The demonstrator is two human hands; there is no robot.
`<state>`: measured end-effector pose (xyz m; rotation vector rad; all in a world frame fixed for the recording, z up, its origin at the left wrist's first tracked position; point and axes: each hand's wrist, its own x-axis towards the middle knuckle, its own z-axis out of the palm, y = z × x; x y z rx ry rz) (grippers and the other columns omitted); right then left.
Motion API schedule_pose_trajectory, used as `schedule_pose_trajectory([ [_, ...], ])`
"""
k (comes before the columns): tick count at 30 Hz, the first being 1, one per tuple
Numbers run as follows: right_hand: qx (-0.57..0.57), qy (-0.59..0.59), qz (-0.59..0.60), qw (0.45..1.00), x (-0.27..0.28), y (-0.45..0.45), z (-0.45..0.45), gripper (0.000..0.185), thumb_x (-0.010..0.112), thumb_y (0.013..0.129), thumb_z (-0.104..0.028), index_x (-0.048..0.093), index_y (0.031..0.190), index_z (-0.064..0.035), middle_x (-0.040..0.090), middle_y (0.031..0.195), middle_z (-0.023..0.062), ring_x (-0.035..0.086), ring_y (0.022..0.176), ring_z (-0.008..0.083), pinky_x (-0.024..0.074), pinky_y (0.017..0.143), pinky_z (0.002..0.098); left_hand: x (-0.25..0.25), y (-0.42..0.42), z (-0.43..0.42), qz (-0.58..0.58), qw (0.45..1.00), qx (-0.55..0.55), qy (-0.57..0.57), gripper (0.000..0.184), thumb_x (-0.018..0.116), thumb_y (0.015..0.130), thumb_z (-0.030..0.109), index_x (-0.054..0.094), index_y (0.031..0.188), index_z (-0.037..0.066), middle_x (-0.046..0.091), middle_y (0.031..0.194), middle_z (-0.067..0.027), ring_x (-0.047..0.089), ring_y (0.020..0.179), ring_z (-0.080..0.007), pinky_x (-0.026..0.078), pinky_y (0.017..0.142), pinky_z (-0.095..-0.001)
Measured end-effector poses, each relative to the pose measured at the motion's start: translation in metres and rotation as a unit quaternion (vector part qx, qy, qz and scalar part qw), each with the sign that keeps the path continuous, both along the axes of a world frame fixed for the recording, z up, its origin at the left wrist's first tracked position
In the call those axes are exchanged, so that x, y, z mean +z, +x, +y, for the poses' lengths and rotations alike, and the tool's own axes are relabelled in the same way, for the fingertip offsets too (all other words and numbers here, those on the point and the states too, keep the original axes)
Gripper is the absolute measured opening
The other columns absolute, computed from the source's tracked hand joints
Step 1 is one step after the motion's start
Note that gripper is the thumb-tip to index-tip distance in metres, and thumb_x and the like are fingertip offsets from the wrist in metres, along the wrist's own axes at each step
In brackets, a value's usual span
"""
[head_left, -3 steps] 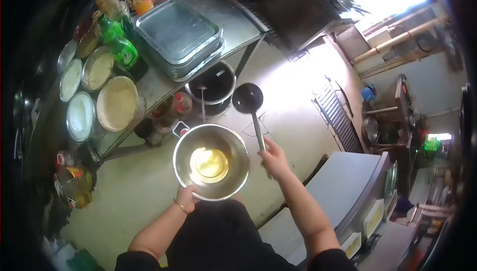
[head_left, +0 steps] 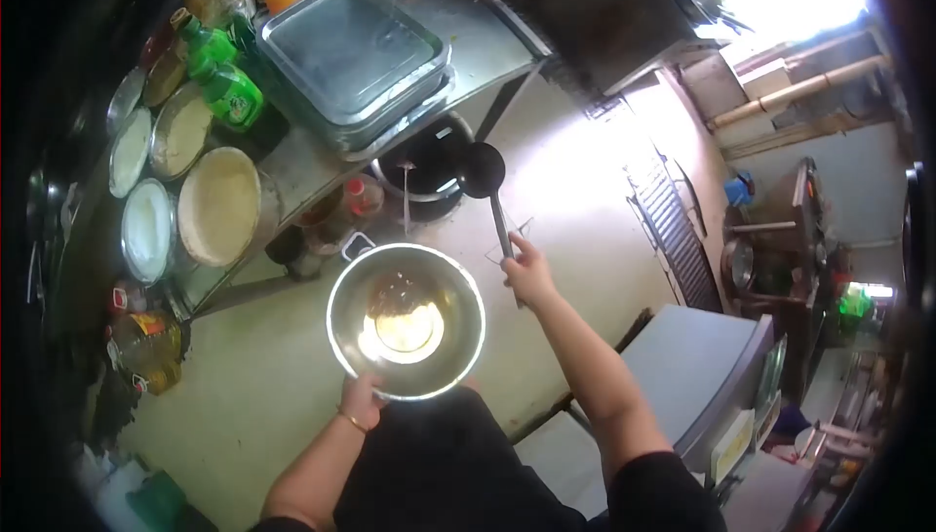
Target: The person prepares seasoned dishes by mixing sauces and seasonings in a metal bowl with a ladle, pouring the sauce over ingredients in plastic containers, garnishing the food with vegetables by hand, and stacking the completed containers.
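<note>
My left hand [head_left: 361,400] grips the near rim of a round steel pot [head_left: 453,337], which is held in front of my legs. Clear yellowish liquid [head_left: 405,332], probably oil by its look, lies in the bottom and reflects bright light. A side handle [head_left: 358,245] sticks out at the pot's far left. My right hand [head_left: 529,274] is closed around the handle of a dark-bowled ladle [head_left: 481,171], raised to the right of the pot and apart from it. The ladle's bowl points away from me, beside a large dark-filled pot [head_left: 429,157] under the table edge.
A steel table [head_left: 302,157] on the left carries stacked metal trays [head_left: 351,54], several bowls of powder [head_left: 221,205] and a green bottle [head_left: 234,93]. An oil jug [head_left: 144,347] stands on the floor at left. A grey-topped cabinet [head_left: 692,356] is at right, near a floor grate [head_left: 673,230].
The ladle and my right hand have shifted slightly up and left relative to the pot. The liquid's reflection in the pot has changed shape. The whole view has turned a little.
</note>
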<state>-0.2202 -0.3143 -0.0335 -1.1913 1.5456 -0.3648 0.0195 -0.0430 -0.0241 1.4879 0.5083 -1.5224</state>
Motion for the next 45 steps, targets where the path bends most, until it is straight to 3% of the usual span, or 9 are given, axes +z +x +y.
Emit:
schedule_pose_trajectory([
  [3, 0.091, -0.031, 0.117, 0.988, -0.067, 0.022, -0.050, 0.056, 0.057, 0.080, -0.013, 0.054, 0.136, -0.0120, 0.067, 0.086, 0.0164, 0.067, 0.076, 0.0274, 0.0540, 0.071, 0.0379, -0.026, -0.014, 0.036, 0.039, 0.994, 0.085, 0.053, 0.037, 0.051, 0.080, 0.003, 0.049, 0.118, 0.005, 0.059, 0.104, -0.0104, 0.064, 0.091, -0.0265, 0.060, 0.071, -0.0424],
  [8, 0.193, -0.067, 0.241, 0.949, -0.127, 0.054, -0.102, 0.055, 0.056, 0.080, -0.015, 0.055, 0.134, -0.0210, 0.067, 0.109, 0.0199, 0.063, 0.103, 0.0375, 0.0504, 0.090, 0.0455, -0.054, -0.045, 0.038, 0.032, 0.982, 0.182, 0.039, 0.038, 0.049, 0.083, 0.009, 0.052, 0.120, -0.002, 0.062, 0.116, -0.0179, 0.064, 0.101, -0.0328, 0.056, 0.086, -0.0485],
  [15, 0.255, -0.077, 0.244, 0.933, -0.167, 0.054, -0.123, 0.057, 0.058, 0.078, -0.015, 0.055, 0.135, -0.0146, 0.069, 0.093, 0.0214, 0.068, 0.088, 0.0338, 0.0526, 0.082, 0.0401, -0.071, -0.065, 0.015, 0.067, 0.974, 0.214, -0.039, 0.052, 0.043, 0.085, 0.012, 0.039, 0.131, -0.012, 0.056, 0.124, -0.0279, 0.056, 0.114, -0.0458, 0.049, 0.095, -0.0643],
  [21, 0.116, 0.126, 0.063, 0.983, -0.164, 0.047, -0.132, 0.060, 0.061, 0.079, -0.010, 0.052, 0.138, -0.0138, 0.066, 0.085, 0.0097, 0.067, 0.068, 0.0209, 0.0530, 0.056, 0.0354, -0.060, -0.059, -0.023, 0.085, 0.972, 0.216, 0.028, 0.035, 0.049, 0.084, 0.007, 0.050, 0.117, -0.005, 0.061, 0.108, -0.0194, 0.065, 0.095, -0.0365, 0.059, 0.081, -0.0525],
  [27, -0.084, 0.307, -0.218, 0.923, -0.125, 0.032, -0.133, 0.067, 0.061, 0.080, -0.001, 0.043, 0.144, -0.0062, 0.057, 0.076, 0.0034, 0.051, 0.050, 0.0119, 0.0400, 0.043, 0.0258, -0.099, -0.048, -0.052, -0.013, 0.979, 0.201, 0.034, 0.035, 0.051, 0.082, 0.003, 0.050, 0.116, 0.000, 0.059, 0.108, -0.0146, 0.064, 0.091, -0.0304, 0.059, 0.071, -0.0447],
  [35, -0.035, 0.190, -0.214, 0.958, 0.015, -0.017, -0.064, 0.062, 0.062, 0.084, -0.005, 0.045, 0.143, -0.0061, 0.062, 0.083, 0.0036, 0.051, 0.050, 0.0097, 0.0416, 0.047, 0.0236, -0.101, -0.011, -0.165, -0.043, 0.995, 0.089, 0.017, 0.037, 0.051, 0.081, 0.000, 0.050, 0.118, 0.004, 0.057, 0.112, -0.0131, 0.063, 0.096, -0.0298, 0.060, 0.073, -0.0451],
  [38, -0.007, 0.012, -0.173, 0.985, 0.050, -0.040, -0.001, 0.057, 0.062, 0.086, -0.009, 0.048, 0.141, -0.0064, 0.060, 0.082, 0.0012, 0.050, 0.049, 0.0093, 0.0421, 0.047, 0.0241, -0.061, -0.014, -0.191, -0.036, 0.998, 0.033, -0.029, 0.042, 0.050, 0.081, -0.001, 0.047, 0.122, 0.005, 0.056, 0.112, -0.0129, 0.064, 0.096, -0.0297, 0.061, 0.074, -0.0463],
  [42, 0.027, -0.319, 0.060, 0.945, 0.105, -0.068, 0.086, 0.059, 0.062, 0.078, -0.004, 0.054, 0.136, -0.0118, 0.059, 0.083, 0.0081, 0.057, 0.058, 0.0179, 0.0454, 0.051, 0.0266, 0.013, -0.046, -0.205, -0.098, 0.985, -0.055, -0.128, 0.035, 0.050, 0.080, -0.003, 0.050, 0.115, 0.000, 0.062, 0.101, -0.0134, 0.068, 0.085, -0.0279, 0.061, 0.066, -0.0417],
  [45, -0.015, -0.348, 0.163, 0.923, 0.161, -0.088, 0.158, 0.060, 0.062, 0.074, 0.002, 0.055, 0.133, -0.0088, 0.058, 0.084, 0.0096, 0.054, 0.061, 0.0207, 0.0474, 0.056, 0.0317, 0.051, -0.081, -0.190, -0.097, 0.966, -0.143, -0.193, 0.036, 0.052, 0.080, -0.002, 0.051, 0.116, 0.002, 0.062, 0.103, -0.0121, 0.067, 0.090, -0.0277, 0.061, 0.067, -0.0407],
])
